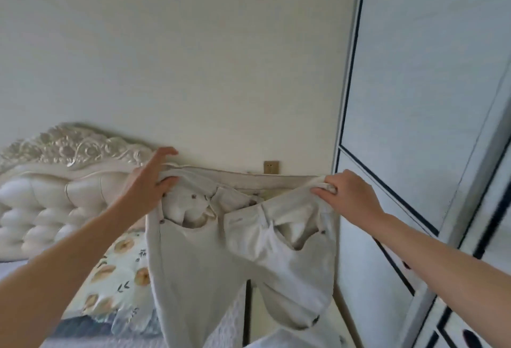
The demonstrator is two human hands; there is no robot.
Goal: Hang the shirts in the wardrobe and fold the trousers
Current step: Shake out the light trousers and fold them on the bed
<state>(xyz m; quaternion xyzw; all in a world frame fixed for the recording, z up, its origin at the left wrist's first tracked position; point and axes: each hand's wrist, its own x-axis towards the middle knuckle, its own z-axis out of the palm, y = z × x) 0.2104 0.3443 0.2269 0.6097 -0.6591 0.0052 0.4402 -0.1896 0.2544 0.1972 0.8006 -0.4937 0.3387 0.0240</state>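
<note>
A pair of off-white trousers hangs in the air in front of me, waistband up and stretched wide, both legs dangling past the bottom of the view. My left hand pinches the left end of the waistband between thumb and fingers. My right hand grips the right end in a closed fist. The fly is open and the pocket linings show. No shirts are in view.
A bed with a tufted cream headboard and a floral pillow lies at the left, below the trousers. A white wardrobe with dark trim stands close at the right. A wall socket sits behind the waistband.
</note>
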